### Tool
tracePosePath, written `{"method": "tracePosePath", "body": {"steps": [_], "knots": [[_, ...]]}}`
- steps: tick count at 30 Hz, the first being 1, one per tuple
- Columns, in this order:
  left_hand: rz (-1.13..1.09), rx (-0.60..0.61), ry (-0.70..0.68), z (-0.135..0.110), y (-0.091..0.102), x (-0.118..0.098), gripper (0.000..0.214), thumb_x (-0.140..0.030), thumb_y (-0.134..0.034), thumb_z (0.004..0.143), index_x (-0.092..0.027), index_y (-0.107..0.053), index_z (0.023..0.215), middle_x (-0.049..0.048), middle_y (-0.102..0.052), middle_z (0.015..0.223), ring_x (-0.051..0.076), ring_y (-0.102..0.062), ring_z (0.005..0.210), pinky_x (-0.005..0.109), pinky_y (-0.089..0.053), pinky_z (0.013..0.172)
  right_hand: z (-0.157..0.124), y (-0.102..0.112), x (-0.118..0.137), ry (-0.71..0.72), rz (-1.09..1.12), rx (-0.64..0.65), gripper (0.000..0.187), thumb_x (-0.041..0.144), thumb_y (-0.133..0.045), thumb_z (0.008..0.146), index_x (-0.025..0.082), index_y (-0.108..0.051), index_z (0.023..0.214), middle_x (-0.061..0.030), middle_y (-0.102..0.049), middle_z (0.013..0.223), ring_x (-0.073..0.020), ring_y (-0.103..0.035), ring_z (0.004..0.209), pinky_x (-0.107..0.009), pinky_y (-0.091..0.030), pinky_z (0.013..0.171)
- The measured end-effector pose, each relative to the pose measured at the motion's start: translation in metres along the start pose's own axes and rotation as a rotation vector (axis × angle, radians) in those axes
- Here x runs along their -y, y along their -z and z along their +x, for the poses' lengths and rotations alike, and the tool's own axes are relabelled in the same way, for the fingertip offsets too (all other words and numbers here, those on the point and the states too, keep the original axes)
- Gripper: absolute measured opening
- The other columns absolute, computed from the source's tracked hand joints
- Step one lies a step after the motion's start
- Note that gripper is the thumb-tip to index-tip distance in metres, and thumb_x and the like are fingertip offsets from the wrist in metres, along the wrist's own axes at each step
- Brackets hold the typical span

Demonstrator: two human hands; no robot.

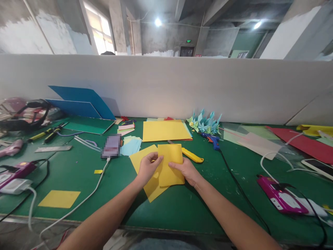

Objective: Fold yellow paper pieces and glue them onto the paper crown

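Observation:
Between my two hands is a yellow sheet of paper, held up over the table; it looks folded, though the fold itself is hard to make out. My left hand pinches its left edge with thumb and fingers. At the right edge my right hand grips it, thumb on the front and fingers behind. Beneath lies another yellow sheet, flat on the green table and partly covered. Just beyond my right hand rests a yellow utility knife.
A stack of yellow sheets lies at the back, left of blue paper cranes and a blue glue gun. A phone on a white cable is at left, near a small yellow sheet. Purple power strip at right.

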State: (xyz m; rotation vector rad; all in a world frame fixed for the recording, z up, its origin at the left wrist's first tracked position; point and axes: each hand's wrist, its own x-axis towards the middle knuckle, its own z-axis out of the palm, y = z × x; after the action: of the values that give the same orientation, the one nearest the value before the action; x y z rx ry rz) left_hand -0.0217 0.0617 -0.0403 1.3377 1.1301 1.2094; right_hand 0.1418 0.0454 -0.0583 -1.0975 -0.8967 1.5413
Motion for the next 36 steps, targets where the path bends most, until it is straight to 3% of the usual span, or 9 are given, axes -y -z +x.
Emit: {"method": "tracePosePath", "body": {"steps": [10, 25, 36], "knots": [[-0.002, 0.025, 0.032, 0.0028, 0.0004, 0.0038, 0.042, -0.055, -0.071, 0.06, -0.017, -0.073, 0.075, 0.006, -0.074, 0.076, 0.021, -0.065, 0.069, 0.029, -0.05, 0.062, 0.0019, -0.0018, -0.0006, 0.003, 0.009, 0.003, 0.045, 0.032, -0.087, 0.05, 0.017, -0.071, 0.09, -0.0056, -0.077, 0.093, -0.0282, -0.072, 0.087, -0.038, -0.057, 0.078], [0.005, 0.015, 0.005, 0.0027, -0.0001, 0.0042, 0.03, -0.046, -0.072, 0.062, -0.017, -0.069, 0.062, 0.0024, -0.069, 0.068, 0.016, -0.06, 0.064, 0.026, -0.046, 0.058, 0.0009, -0.0031, 0.0013, 0.018, -0.008, -0.004, 0.046, 0.033, -0.087, 0.05, 0.018, -0.071, 0.09, -0.0065, -0.077, 0.092, -0.0291, -0.072, 0.087, -0.039, -0.057, 0.078], [0.009, 0.057, 0.034, 0.0, 0.0005, 0.0037, 0.032, -0.047, -0.072, 0.063, -0.016, -0.068, 0.071, 0.0036, -0.069, 0.069, 0.017, -0.061, 0.063, 0.027, -0.049, 0.058, -0.0012, -0.0027, 0.0008, 0.002, -0.016, -0.026, 0.047, 0.032, -0.087, 0.05, 0.017, -0.071, 0.091, -0.0064, -0.077, 0.092, -0.0275, -0.072, 0.084, -0.037, -0.057, 0.075]]}}
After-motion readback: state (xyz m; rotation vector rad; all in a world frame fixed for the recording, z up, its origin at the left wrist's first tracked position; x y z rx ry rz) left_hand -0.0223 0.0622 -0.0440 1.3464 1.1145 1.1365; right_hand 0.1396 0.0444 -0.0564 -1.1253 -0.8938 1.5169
